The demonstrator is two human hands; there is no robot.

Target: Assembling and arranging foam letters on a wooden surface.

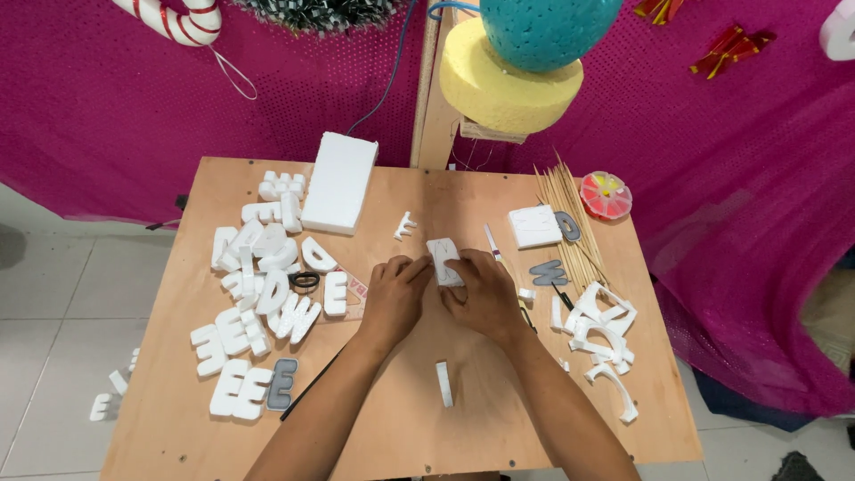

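Head view: at a plywood surface [178, 419], a person's left hand [392, 298] and right hand [485, 294] meet on a small white foam piece [443, 261] lying near the centre. Both grips are closed lightly about it, fingertips of each hand pressed to its edges; the left touches its left side, the right covers its lower right.

By the look of things, much cutting is already done: a heap of finished white foam letters [258, 303] lies at nine o'clock from the hands, with curved foam offcuts [601, 334] at three o'clock. An uncut foam block [340, 183] sits at eleven o'clock and a bundle of wooden skewers [570, 223] at two o'clock. A narrow foam strip [443, 383] lies at six o'clock.
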